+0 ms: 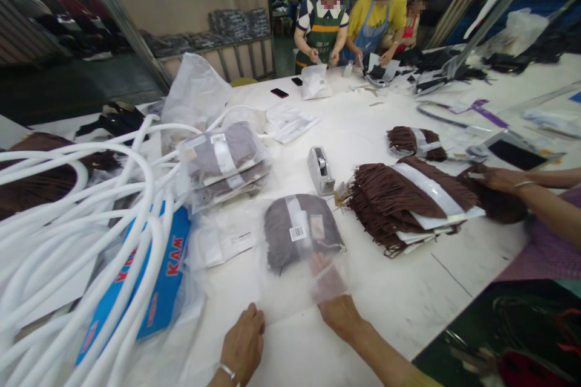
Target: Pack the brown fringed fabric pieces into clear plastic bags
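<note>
On the white surface point(390, 296), in from its near edge, a bagged grey bundle point(302, 245) is lying lengthwise toward the nearer right hand point(336, 308), straight fingers resting under film point(339, 269), the left hand point(245, 341) curling apart, grip unclear.

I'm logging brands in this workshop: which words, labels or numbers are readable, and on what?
"KAM": red, on the blue package.
"KA": same package, rest covered.
Smaller red print there: too blurred.
Barcode labels on the front bag and the stacked bags: numbers too small.
Green apron lettering: too blurred to read.
</note>
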Motion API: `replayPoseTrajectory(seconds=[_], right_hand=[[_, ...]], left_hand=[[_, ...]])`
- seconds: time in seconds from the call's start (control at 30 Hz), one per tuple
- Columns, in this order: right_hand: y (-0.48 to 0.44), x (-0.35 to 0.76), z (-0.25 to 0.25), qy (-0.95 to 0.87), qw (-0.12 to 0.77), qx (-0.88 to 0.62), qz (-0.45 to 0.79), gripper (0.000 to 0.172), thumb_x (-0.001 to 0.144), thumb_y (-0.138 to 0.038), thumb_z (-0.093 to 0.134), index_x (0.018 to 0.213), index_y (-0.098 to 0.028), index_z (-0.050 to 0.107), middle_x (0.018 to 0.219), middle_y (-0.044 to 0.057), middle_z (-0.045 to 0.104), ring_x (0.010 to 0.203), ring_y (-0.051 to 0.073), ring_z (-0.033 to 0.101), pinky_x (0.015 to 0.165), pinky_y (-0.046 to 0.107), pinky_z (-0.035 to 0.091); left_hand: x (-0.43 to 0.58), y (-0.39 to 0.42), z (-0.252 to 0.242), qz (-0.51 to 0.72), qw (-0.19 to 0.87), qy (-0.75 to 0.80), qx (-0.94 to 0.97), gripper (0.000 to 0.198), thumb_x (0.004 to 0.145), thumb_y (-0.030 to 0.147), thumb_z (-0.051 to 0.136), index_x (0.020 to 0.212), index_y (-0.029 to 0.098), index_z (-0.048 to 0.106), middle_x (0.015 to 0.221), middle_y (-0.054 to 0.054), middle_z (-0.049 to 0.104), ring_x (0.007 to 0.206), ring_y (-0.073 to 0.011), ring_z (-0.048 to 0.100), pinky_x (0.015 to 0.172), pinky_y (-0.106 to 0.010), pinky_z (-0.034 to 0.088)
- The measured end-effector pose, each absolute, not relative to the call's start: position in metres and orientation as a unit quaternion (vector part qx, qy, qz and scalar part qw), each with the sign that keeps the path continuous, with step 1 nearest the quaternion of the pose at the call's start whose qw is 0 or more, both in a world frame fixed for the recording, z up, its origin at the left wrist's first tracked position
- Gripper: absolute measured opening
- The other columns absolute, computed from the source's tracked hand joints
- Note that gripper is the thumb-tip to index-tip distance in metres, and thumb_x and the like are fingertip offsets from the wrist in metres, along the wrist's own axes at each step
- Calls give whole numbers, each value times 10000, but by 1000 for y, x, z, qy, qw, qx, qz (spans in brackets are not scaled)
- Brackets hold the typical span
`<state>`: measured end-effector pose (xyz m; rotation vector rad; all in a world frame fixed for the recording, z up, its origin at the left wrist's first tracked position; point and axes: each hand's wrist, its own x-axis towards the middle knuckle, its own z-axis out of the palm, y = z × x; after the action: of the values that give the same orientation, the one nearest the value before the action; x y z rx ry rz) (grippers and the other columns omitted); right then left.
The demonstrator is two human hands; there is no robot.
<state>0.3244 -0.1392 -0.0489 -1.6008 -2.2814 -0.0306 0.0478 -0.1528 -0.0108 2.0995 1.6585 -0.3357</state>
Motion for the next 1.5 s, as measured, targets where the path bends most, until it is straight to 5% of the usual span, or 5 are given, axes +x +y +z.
replayPoseTrajectory(seconds=[0.27, 0.5, 1.0, 1.2, 1.5], right_hand=[[-120, 318, 55, -822, 257, -506, 47, 418, 910, -194, 447, 1312, -267, 537, 1254, 69, 649, 1214, 230, 556, 1043, 457, 429], [-34, 309, -22, -781, 154, -601, -69, 637, 898, -420, 511, 1474, -244, 303, 1525, 101, 369, 1407, 346, 295, 1126, 600, 226], [-137, 405, -58, -690, 212, -689, 63, 546, 901, -346, 478, 1413, -171, 411, 1468, 148, 449, 1356, 287, 418, 1099, 486, 385], [-159, 417, -45, -359, 332, -788, 374, 450, 828, -398, 463, 1161, -128, 599, 1028, 135, 718, 935, 266, 691, 839, 414, 565], [-148, 377, -32, -398, 375, -802, 240, 270, 766, -335, 486, 930, -214, 662, 959, 83, 690, 899, 245, 640, 852, 375, 516]], left_hand=[[77, -81, 36, 104, 51, 600, 791, 377, 911, 260, 406, 1263, 219, 535, 1413, -114, 514, 1356, -262, 415, 1096, -442, 396], [145, -23, -18, 102, 54, 551, 826, 607, 887, 366, 488, 1440, 399, 240, 1568, -32, 291, 1444, -307, 249, 1108, -653, 285], [39, -108, -35, 4, 121, 658, 743, 527, 864, 215, 391, 1390, 207, 413, 1493, -94, 431, 1380, -269, 389, 1112, -503, 358], [35, -85, -27, 106, 373, 727, 566, 643, 803, 529, 421, 1253, 73, 477, 1172, -167, 676, 1103, -241, 634, 989, -359, 471], [63, -53, -30, 76, 363, 739, 563, 256, 790, 384, 482, 584, 248, 416, 557, 35, 535, 613, -174, 566, 613, -289, 424]])
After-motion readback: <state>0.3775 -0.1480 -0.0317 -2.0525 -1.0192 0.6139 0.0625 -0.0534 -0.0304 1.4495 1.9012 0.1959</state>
